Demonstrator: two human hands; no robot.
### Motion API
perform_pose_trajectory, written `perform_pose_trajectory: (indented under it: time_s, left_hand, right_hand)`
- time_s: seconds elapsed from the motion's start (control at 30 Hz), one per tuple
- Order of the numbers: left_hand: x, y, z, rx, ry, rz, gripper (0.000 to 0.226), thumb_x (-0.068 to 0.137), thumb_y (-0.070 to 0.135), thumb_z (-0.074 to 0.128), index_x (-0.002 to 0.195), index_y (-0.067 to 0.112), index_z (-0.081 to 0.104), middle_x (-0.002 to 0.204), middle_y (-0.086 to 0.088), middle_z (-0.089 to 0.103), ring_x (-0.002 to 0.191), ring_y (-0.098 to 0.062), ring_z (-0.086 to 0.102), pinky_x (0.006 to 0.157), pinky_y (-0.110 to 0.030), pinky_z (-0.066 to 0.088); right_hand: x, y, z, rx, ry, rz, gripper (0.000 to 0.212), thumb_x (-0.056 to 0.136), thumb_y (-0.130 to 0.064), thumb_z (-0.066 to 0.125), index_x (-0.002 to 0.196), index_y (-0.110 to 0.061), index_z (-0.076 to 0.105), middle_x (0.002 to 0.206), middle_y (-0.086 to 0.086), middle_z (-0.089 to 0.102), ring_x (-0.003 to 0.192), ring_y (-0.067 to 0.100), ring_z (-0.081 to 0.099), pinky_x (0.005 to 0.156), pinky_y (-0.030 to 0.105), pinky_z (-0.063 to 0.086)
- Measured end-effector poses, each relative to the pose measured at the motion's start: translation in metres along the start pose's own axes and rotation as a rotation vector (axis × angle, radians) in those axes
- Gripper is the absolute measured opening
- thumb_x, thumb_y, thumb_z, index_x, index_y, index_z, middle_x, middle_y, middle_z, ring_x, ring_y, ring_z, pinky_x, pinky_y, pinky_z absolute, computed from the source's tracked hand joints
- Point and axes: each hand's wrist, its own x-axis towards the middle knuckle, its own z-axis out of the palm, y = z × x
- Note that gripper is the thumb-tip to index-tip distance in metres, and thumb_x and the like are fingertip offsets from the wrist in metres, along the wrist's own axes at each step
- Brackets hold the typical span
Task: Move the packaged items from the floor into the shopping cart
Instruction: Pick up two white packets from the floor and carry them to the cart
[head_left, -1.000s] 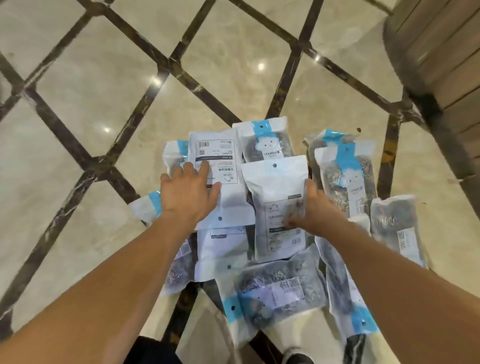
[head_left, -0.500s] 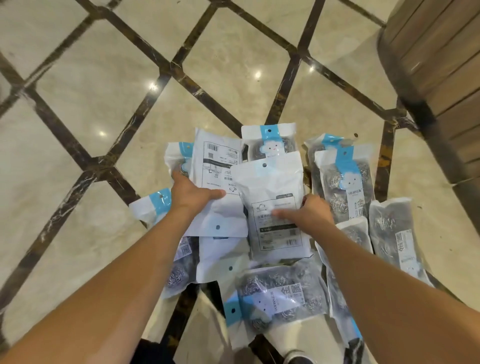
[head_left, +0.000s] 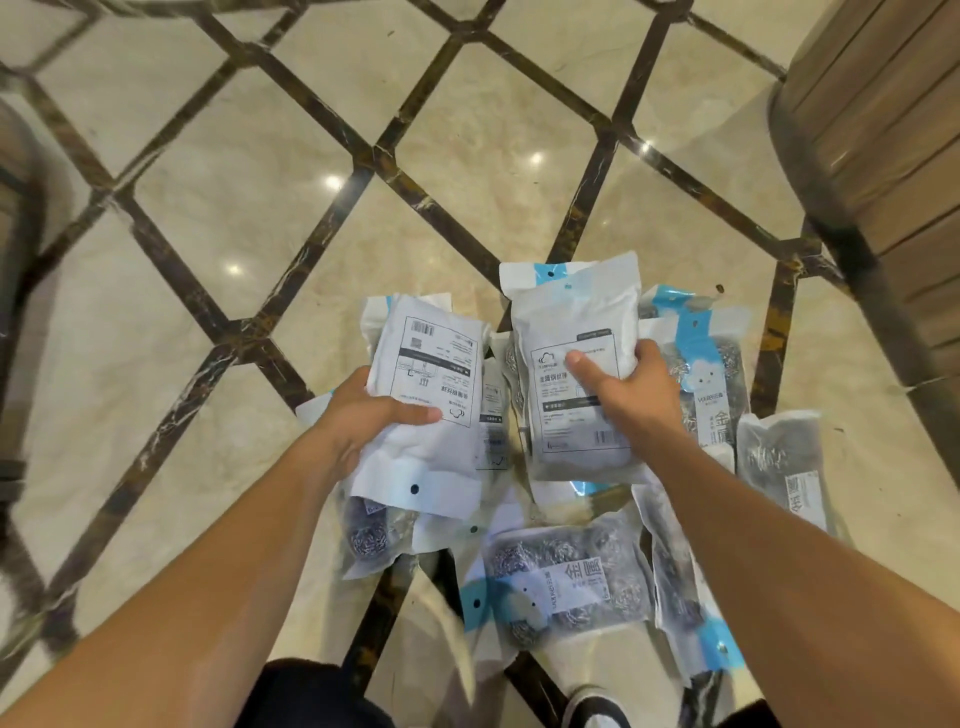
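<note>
A heap of white and blue packets of steel scourers (head_left: 566, 577) lies on the marble floor in front of me. My left hand (head_left: 358, 421) is shut on one white packet (head_left: 431, 395), printed back up, lifted off the heap. My right hand (head_left: 628, 389) grips a second white packet (head_left: 576, 364), thumb on its label, also raised above the pile. Further packets lie to the right (head_left: 784, 467) and below my forearms. No shopping cart shows clearly in this view.
A brown wooden panelled structure (head_left: 883, 135) stands at the upper right, close to the pile. A dark blurred shape (head_left: 21, 260) sits at the left edge. My shoe (head_left: 597, 706) is at the bottom. Marble floor (head_left: 260, 171) with dark diagonal bands spreads ahead.
Both hands went from pressing flat on packets to closing on one each and lifting them off the heap. The view tilted and moved back slightly.
</note>
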Motion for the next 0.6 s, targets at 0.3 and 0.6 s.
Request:
perform_pose_trajectory:
  time_s: [0.3,0.6]
  left_hand:
    - [-0.175,0.152,0.004,-0.106,0.098,0.176,0.031,0.081,0.021,0.087,0.107,0.026,0.071,0.096,0.006,0.082,0.089,-0.018,0.079,0.075,-0.034,0.063]
    - [-0.395,0.359,-0.041,-0.214,0.033,0.237,0.038,0.085,0.002,0.079,0.115,0.018,0.062,0.106,-0.005,0.081,0.096,-0.026,0.078,0.082,-0.041,0.061]
  right_hand:
    - [-0.094,-0.152,-0.152,-0.006,0.022,-0.079,0.072,0.077,-0.066,0.08,0.13,-0.02,0.064,0.12,-0.001,0.074,0.104,0.017,0.067,0.087,0.026,0.053]
    - [-0.238,-0.382,-0.32,0.054,0.037,-0.248,0.058,0.078,-0.061,0.083,0.119,-0.025,0.066,0.112,-0.009,0.073,0.103,0.014,0.068,0.073,0.027,0.048]
